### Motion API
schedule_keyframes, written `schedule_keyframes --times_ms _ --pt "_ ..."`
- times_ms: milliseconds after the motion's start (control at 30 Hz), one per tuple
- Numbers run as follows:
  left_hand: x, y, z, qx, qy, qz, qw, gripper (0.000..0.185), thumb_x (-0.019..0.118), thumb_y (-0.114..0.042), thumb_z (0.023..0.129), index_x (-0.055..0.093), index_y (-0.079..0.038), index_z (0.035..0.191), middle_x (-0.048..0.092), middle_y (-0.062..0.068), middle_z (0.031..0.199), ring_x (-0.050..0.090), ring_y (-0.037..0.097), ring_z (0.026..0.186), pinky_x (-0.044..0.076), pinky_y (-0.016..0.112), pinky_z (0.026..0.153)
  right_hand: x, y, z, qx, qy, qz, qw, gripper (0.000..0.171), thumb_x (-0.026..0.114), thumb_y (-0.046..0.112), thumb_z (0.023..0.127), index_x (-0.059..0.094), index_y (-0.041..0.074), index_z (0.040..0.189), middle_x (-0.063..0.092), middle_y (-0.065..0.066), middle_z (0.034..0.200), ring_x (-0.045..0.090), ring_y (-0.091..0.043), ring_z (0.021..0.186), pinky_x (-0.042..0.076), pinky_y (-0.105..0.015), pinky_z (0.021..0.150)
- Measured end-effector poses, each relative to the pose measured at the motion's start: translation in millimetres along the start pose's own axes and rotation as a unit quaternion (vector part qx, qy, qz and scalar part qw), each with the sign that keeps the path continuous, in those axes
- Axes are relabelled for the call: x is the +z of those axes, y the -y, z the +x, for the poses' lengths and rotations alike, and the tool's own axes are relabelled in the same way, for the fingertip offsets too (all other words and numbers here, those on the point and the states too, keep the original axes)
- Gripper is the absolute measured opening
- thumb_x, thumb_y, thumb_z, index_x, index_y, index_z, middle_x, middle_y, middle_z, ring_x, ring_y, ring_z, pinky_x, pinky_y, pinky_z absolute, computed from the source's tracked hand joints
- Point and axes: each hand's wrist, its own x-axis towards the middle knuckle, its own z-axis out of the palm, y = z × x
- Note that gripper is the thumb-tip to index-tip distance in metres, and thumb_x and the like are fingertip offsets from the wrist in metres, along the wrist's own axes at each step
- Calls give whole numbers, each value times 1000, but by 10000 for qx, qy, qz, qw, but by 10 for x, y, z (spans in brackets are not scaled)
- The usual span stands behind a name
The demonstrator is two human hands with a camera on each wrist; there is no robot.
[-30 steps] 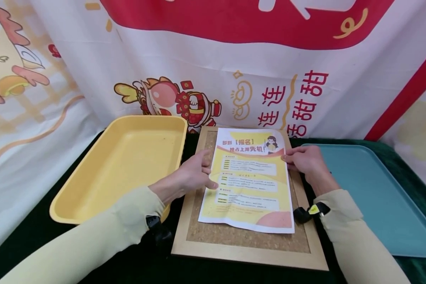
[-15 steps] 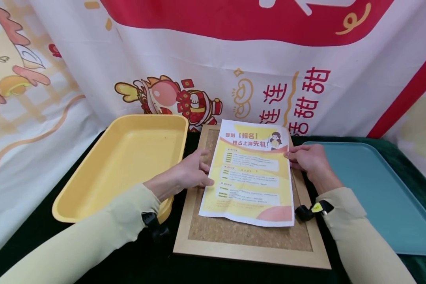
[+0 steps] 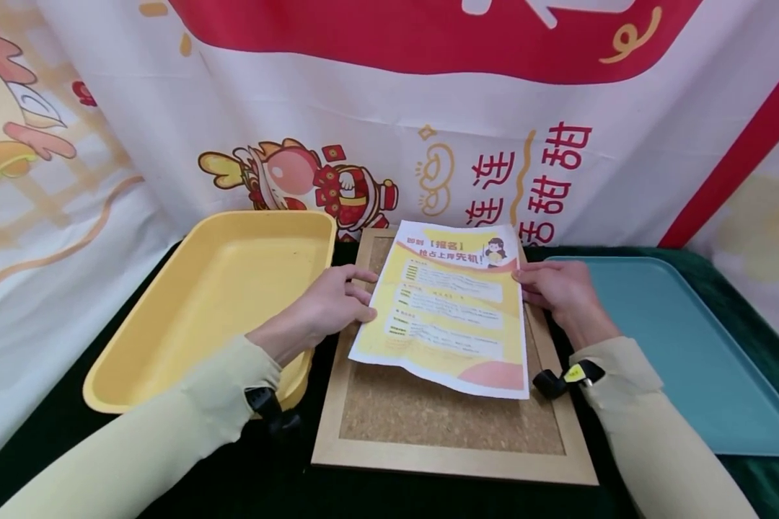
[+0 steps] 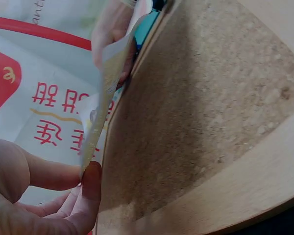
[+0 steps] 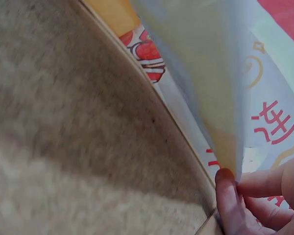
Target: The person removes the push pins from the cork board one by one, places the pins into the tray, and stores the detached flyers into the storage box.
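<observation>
Nearest you: cork board point(image 3: 451, 414) in a light wood frame, flat on the dark green surface point(image 3: 58, 440), bare cork showing at the near end.

Your left hand point(image 3: 327, 308) pinches the left edge of the flyer point(image 3: 446, 310); the left wrist view shows the thumb point(image 4: 90, 188) under the paper edge and the fingers point(image 4: 44, 171) on top, clamped on it. Your right hand point(image 3: 558, 288) pinches the right edge, thumb tip point(image 5: 225, 188) under the sheet, fingers closed on the paper. The flyer sits over the far half of the cork board, near edge raised off the cork, the sheet bowed between both hands; its top edge reaches past the far side of the frame.

Step in hand, as I read it: flyer held up off the board, mid-lift or mid-placement; I can't tell which. Next move calls for keeping both pinches level so the sheet doesn't crease or twist, and keeping its edges square to the frame.

Left of the board: yellow tray point(image 3: 214, 303). Right: teal tray point(image 3: 681, 346).

Writing: the flyer header has "报名" in brackets, with a line ending "先机!" under it; body text too small to read. Behind, the banner point(image 3: 558, 144) shows red "连连" and "甜甜" plus a cartoon figure point(image 3: 311, 180).
</observation>
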Motion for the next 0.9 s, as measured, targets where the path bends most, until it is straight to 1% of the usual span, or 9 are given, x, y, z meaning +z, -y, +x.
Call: schedule_keyframes --times_ms 100,167,367,433,533,633,767,833,900 --pt "-73 -3 -24 24 -21 -133 9999 53 68 1 99 51 -5 148 74 19 121 73 21 97 57 33 86 24 52 -5 -7 151 196 9997 47 70 19 103 63 9 148 67 -14 145 74 0 76 62 -22 80" --pt "-114 -8 -35 26 -31 -238 9997 52 68 0 100 52 -5 149 74 20 124 72 21 99 57 35 91 34 93 -7 13 170 321 9993 47 69 18 104 62 10 150 66 -14 148 75 0 78 62 -22 80" --pt "-224 -8 -35 45 -127 -759 9970 49 67 -2 102 55 -2 149 73 22 133 74 20 102 60 39 98 74 267 1 3 45 798 9968 52 74 24 101 61 15 151 65 -9 151 75 -6 93 61 -22 85" --pt "-265 1 -32 10 -192 -852 9962 47 67 -3 102 56 -2 148 72 22 134 75 19 101 59 42 102 101 333 0 -26 80 930 9956 53 75 27 101 61 16 151 65 -8 151 75 -8 97 61 -22 85" --pt "-337 10 -40 0 -286 -859 9959 46 67 -4 103 58 -1 147 72 22 136 76 18 101 57 45 106 151 428 -10 -33 161 1136 9934 53 75 26 100 62 17 151 66 -8 149 75 -9 97 60 -21 82" --pt "-420 13 -61 -1 -379 -796 9961 46 67 -6 103 58 -1 148 71 22 137 75 16 100 58 43 105 221 513 -20 -52 212 1236 9921 49 73 22 102 63 15 149 68 -8 147 76 -9 96 61 -20 80" --pt "-554 47 -90 8 -542 -710 9960 47 67 -8 103 58 0 148 69 22 139 74 15 100 60 35 98 344 615 -40 -5 363 1583 9867 43 71 14 103 66 13 146 69 -8 146 78 -13 108 62 -23 83" --pt "-637 95 -91 49 -626 -684 9957 46 67 -8 103 58 2 147 68 24 140 74 12 98 61 30 93 424 655 -58 59 453 1763 9833 42 70 10 103 67 13 144 70 -8 145 77 -16 114 62 -24 85" --pt "-726 162 -82 91 -685 -647 9955 46 67 -8 103 58 4 146 67 25 140 74 8 94 62 27 89 507 683 -73 95 488 1938 9798 41 70 7 102 68 12 143 71 -9 143 76 -18 117 63 -26 87"
